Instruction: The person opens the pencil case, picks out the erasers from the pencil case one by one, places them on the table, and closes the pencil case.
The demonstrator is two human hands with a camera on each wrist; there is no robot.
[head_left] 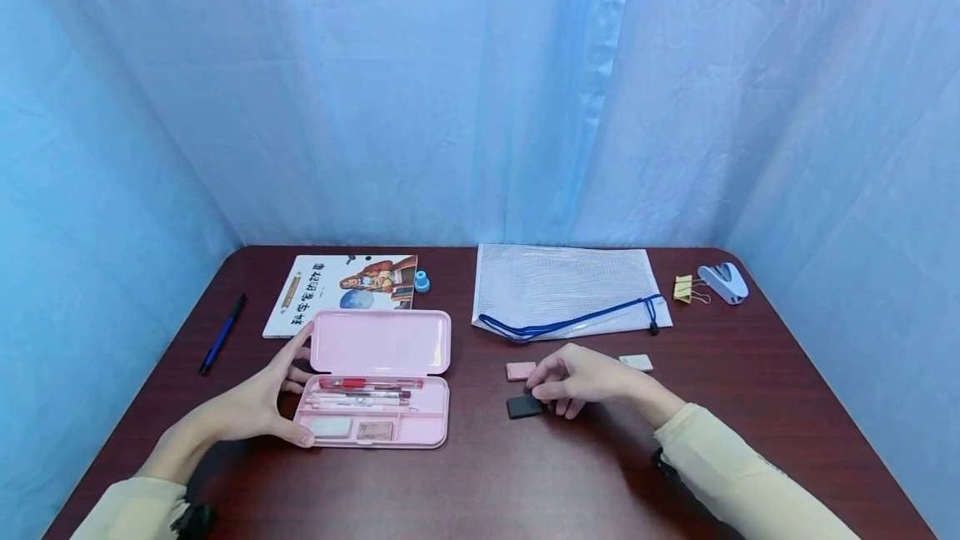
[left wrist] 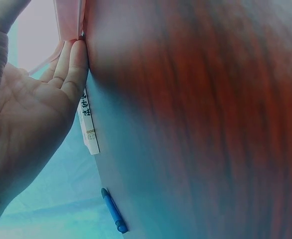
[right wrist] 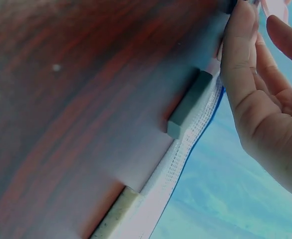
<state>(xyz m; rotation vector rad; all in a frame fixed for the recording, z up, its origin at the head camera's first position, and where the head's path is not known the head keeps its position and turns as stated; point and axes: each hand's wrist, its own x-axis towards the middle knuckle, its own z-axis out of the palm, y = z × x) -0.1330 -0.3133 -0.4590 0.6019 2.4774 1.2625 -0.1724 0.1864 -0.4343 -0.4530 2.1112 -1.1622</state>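
Note:
A pink pencil case [head_left: 381, 342] lies with its lid up, several pens and two erasers inside it. At its left end is my left hand [head_left: 264, 394], thumb by the front corner and straight fingers touching the side near the hinge. My right hand [head_left: 581, 377] pinches the right end of a black eraser [head_left: 522, 407] that sits on the table. Just behind that eraser lies a pink eraser [head_left: 521, 371]. A white eraser [head_left: 636, 362] is partly hidden beyond my right wrist. The right wrist view also has a grey-green block [right wrist: 191, 104] beside the fingers.
Along the back of the table are a booklet [head_left: 281, 322], a small blue object [head_left: 422, 282], a white mesh pouch [head_left: 562, 282] with a blue cord, a yellow binder clip [head_left: 682, 288] and a stapler [head_left: 723, 283]. A blue pen [head_left: 222, 336] lies at the left. Curtains [head_left: 420, 90] surround the table.

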